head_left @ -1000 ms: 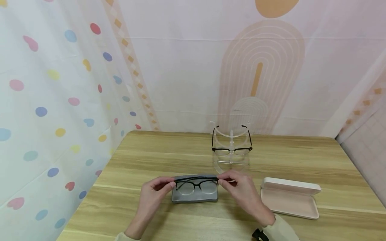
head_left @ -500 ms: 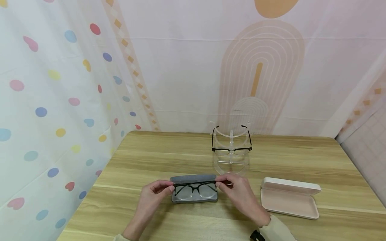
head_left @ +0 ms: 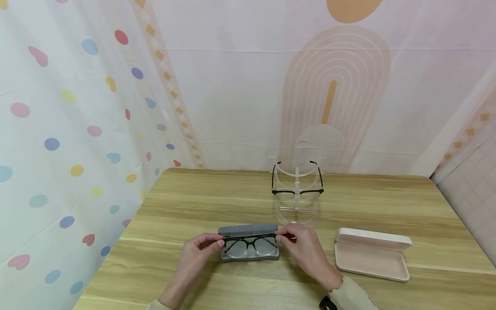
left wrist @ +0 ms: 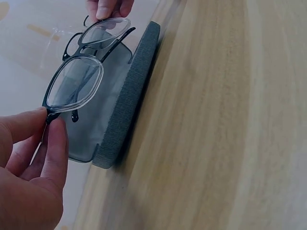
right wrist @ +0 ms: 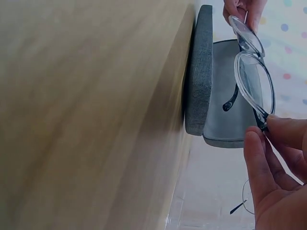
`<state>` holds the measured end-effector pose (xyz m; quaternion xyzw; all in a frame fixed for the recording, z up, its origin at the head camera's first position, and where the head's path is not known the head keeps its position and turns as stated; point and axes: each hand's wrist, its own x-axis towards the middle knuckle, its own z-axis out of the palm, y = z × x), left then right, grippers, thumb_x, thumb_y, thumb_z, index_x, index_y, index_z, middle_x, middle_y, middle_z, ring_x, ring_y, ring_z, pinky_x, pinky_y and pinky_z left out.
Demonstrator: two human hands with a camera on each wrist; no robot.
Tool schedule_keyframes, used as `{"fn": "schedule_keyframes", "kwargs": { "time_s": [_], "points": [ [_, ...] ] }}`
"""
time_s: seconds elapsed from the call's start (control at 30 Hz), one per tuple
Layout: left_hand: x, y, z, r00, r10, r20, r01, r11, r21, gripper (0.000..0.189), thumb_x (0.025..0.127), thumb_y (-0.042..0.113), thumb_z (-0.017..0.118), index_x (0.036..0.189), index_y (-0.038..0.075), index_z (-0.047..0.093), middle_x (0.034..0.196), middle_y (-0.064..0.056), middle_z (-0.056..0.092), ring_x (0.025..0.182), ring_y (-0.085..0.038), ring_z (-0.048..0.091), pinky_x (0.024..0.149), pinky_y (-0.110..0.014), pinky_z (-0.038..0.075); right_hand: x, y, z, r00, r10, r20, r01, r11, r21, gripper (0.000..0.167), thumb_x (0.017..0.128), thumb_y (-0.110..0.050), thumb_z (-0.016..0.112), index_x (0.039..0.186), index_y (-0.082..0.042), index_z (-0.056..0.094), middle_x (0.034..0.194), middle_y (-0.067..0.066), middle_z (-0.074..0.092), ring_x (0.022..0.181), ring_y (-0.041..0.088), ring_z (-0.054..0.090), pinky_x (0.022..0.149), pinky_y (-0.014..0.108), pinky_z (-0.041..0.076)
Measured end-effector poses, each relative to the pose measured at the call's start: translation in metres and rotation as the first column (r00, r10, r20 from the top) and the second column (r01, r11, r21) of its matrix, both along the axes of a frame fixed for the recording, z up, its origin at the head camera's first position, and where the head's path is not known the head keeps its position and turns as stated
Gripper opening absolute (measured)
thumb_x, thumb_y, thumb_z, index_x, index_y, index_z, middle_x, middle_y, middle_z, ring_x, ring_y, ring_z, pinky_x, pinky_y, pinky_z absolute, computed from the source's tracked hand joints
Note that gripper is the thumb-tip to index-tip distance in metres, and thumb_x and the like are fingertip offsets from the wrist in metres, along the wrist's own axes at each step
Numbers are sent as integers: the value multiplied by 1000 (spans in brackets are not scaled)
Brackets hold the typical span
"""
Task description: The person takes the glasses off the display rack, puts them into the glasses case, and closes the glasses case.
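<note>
Black-topped eyeglasses [head_left: 251, 246] with clear lower rims are held level between both hands, their temples folded behind the lenses. My left hand [head_left: 201, 252] pinches one end of the frame between thumb and fingers. At the opposite end, my right hand [head_left: 304, 247] pinches the other hinge corner. Just beneath and behind the eyeglasses lies a grey glasses case [head_left: 249, 258] with its lid raised toward the back. In the left wrist view, the textured front wall of the case [left wrist: 127, 103] shows beside the lenses, and the eyeglasses [left wrist: 76, 84] overlap its inside.
Behind the case, a clear acrylic display stand [head_left: 297, 211] bears a second pair of black-browed eyeglasses [head_left: 297, 192]. To the right, a pale pink glasses case [head_left: 372, 258] lies with its lid up. Patterned curtains [head_left: 240, 86] border the wooden table [head_left: 193, 189].
The eyeglasses have tilted and dropped slightly toward the grey case, so its raised lid now shows above them. Both hands shifted a little with them, keeping their pinch.
</note>
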<state>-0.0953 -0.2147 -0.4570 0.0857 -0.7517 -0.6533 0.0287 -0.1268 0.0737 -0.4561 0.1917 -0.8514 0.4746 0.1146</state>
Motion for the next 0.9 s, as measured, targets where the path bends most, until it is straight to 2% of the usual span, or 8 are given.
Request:
{"fn": "schedule_keyframes", "kwargs": {
  "time_s": [0.27, 0.47, 0.6, 0.7, 0.9],
  "points": [
    [-3, 0, -5, 1000, 7, 8, -7, 1000, -17, 21, 88, 3, 80, 106, -6, 75, 99, -10, 74, 87, -12, 67, 79, -22, 55, -3, -3, -1, 999, -30, 14, 29, 998, 64, 15, 86, -4, 82, 90, -17, 78, 99, -5, 77, 88, 9, 68, 73, 25, 56],
    [-6, 1, -7, 999, 19, 27, -18, 999, -32, 21, 87, 4, 80, 105, -6, 75, 99, -9, 75, 88, -11, 68, 80, -22, 55, -5, -4, 2, 997, -24, 71, 16, 994, 110, 11, 87, -6, 82, 89, -16, 78, 101, -2, 77, 88, 10, 68, 73, 25, 53],
    [-7, 1, -8, 999, 24, 34, -23, 999, -39, 20, 87, 5, 80, 104, -6, 75, 97, -9, 75, 86, -12, 68, 78, -22, 55, -7, -3, 2, 997, -9, 74, -1, 990, 138, 9, 87, -7, 82, 87, -16, 78, 101, 0, 77, 86, 11, 68, 70, 25, 52],
    [-8, 1, -9, 999, 29, 39, -28, 999, -40, 20, 87, 4, 80, 104, -6, 75, 95, -8, 75, 84, -12, 68, 77, -23, 56, -9, -3, 2, 997, -4, 81, -8, 990, 140, 9, 87, -8, 82, 86, -16, 78, 101, 0, 77, 83, 9, 66, 67, 24, 50],
    [-9, 2, -10, 998, 46, 50, -44, 998, -39, 18, 88, 3, 79, 102, -8, 75, 93, -9, 75, 82, -12, 69, 76, -22, 56, -11, -4, 1, 992, -10, 129, -2, 995, 95, 12, 87, -4, 80, 85, -16, 76, 87, -6, 75, 72, 3, 60, 63, 22, 50]
  ]
}}
